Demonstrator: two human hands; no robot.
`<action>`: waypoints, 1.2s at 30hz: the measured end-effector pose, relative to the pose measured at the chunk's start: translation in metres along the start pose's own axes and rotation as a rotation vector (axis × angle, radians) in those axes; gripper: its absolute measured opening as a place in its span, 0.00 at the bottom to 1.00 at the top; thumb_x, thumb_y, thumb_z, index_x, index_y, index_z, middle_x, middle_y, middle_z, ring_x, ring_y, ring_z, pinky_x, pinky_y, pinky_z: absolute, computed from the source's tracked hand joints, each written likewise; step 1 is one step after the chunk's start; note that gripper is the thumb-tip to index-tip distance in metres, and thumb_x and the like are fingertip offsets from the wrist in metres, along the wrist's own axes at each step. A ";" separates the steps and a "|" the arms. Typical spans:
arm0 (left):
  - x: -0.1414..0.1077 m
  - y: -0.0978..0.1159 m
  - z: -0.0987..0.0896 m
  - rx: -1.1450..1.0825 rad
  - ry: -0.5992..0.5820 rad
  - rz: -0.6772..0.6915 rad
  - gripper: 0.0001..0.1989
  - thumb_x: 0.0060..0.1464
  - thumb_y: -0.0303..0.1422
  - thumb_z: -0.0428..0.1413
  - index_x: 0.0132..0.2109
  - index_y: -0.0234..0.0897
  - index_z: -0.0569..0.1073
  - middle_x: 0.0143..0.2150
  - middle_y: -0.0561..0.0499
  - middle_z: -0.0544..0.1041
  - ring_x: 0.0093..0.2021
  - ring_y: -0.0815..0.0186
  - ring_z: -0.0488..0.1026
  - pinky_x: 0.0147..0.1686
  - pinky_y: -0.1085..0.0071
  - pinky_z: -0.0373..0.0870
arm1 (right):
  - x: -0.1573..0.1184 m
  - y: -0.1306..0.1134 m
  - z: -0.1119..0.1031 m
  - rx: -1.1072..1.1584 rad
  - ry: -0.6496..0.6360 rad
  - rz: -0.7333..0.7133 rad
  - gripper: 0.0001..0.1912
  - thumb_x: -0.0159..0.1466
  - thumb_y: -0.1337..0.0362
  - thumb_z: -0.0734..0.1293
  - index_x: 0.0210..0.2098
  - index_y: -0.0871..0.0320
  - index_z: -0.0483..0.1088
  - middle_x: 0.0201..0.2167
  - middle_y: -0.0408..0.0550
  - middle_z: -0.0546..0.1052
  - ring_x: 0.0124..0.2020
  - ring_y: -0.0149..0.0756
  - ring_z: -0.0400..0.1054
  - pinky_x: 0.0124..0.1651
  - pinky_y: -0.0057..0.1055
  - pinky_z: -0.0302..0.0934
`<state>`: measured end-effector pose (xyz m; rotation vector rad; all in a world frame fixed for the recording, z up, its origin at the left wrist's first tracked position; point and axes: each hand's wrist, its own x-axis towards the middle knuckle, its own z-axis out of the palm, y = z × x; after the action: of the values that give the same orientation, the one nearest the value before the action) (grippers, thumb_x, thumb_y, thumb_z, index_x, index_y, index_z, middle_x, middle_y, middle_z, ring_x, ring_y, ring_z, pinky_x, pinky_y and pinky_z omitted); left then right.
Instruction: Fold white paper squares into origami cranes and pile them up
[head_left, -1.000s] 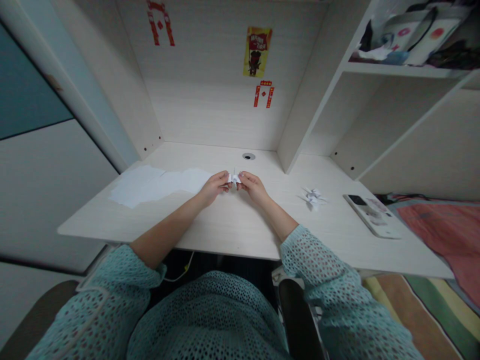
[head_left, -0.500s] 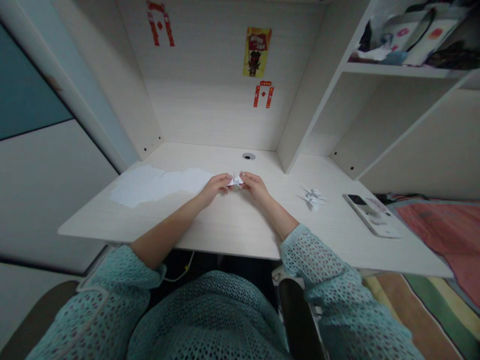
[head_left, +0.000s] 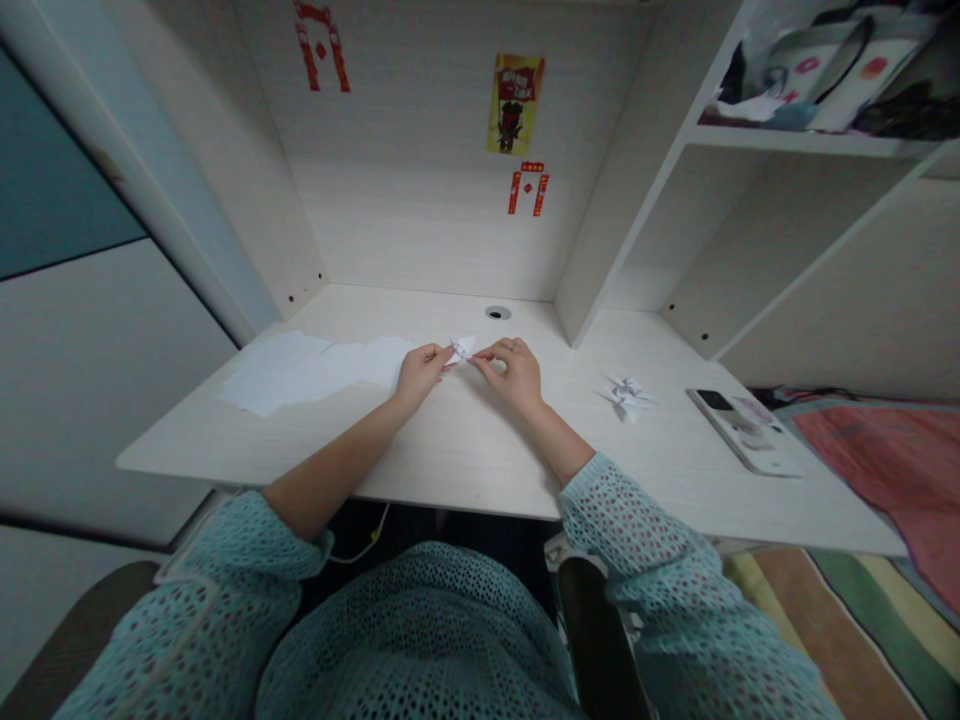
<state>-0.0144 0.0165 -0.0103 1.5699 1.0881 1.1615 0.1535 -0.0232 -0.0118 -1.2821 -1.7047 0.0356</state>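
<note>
One folded paper: my left hand grips it, my right hand seemingly pinches, shaping its edge; next needs gentleness.

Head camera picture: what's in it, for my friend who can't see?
The left hand and right hand pinch a small folded white paper over a pale desk. White sheets lie to the left; spiky paper shapes and what looks like a phone lie right.

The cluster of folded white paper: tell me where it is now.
In the head view, the paper cluster lies on the desk's right side, between the right hand and the phone.
</note>
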 end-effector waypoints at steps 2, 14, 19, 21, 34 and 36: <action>0.000 -0.001 0.000 -0.003 -0.016 -0.004 0.20 0.47 0.48 0.55 0.24 0.34 0.69 0.22 0.52 0.68 0.24 0.71 0.63 0.22 0.76 0.57 | 0.001 0.003 0.001 -0.004 0.016 0.010 0.14 0.59 0.52 0.64 0.29 0.54 0.75 0.29 0.48 0.74 0.38 0.41 0.63 0.45 0.39 0.56; 0.000 -0.002 0.001 0.107 -0.093 0.026 0.21 0.49 0.49 0.53 0.21 0.36 0.67 0.19 0.54 0.64 0.21 0.71 0.60 0.22 0.74 0.54 | 0.003 0.016 0.003 -0.018 0.010 0.068 0.13 0.57 0.52 0.66 0.26 0.54 0.75 0.29 0.49 0.74 0.37 0.42 0.63 0.42 0.39 0.55; 0.004 -0.003 -0.001 0.071 -0.081 0.001 0.19 0.47 0.48 0.55 0.25 0.35 0.70 0.21 0.53 0.66 0.22 0.71 0.61 0.22 0.74 0.54 | 0.003 0.012 0.002 0.068 -0.026 0.123 0.14 0.55 0.51 0.68 0.24 0.54 0.74 0.26 0.48 0.75 0.34 0.41 0.63 0.40 0.38 0.55; 0.009 -0.006 -0.004 0.049 -0.049 -0.022 0.20 0.49 0.49 0.52 0.25 0.35 0.70 0.22 0.52 0.68 0.23 0.70 0.62 0.23 0.73 0.55 | 0.005 0.009 0.000 0.158 -0.032 0.104 0.13 0.57 0.51 0.67 0.25 0.53 0.75 0.26 0.47 0.75 0.33 0.39 0.63 0.41 0.38 0.55; 0.008 -0.007 -0.011 0.351 -0.378 0.299 0.14 0.54 0.40 0.48 0.27 0.36 0.71 0.28 0.51 0.69 0.32 0.64 0.65 0.36 0.69 0.61 | 0.013 0.014 -0.011 0.117 -0.231 -0.163 0.06 0.58 0.58 0.68 0.34 0.46 0.77 0.38 0.46 0.75 0.46 0.42 0.60 0.52 0.43 0.52; 0.009 -0.007 -0.013 0.443 -0.393 0.374 0.14 0.55 0.38 0.47 0.27 0.37 0.71 0.29 0.50 0.69 0.35 0.63 0.65 0.40 0.68 0.60 | 0.013 0.016 -0.013 0.083 -0.264 -0.187 0.06 0.58 0.58 0.68 0.35 0.46 0.77 0.39 0.46 0.74 0.46 0.42 0.59 0.51 0.43 0.52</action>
<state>-0.0264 0.0287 -0.0127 2.3095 0.8416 0.8137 0.1738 -0.0125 -0.0047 -1.0887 -2.0210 0.1700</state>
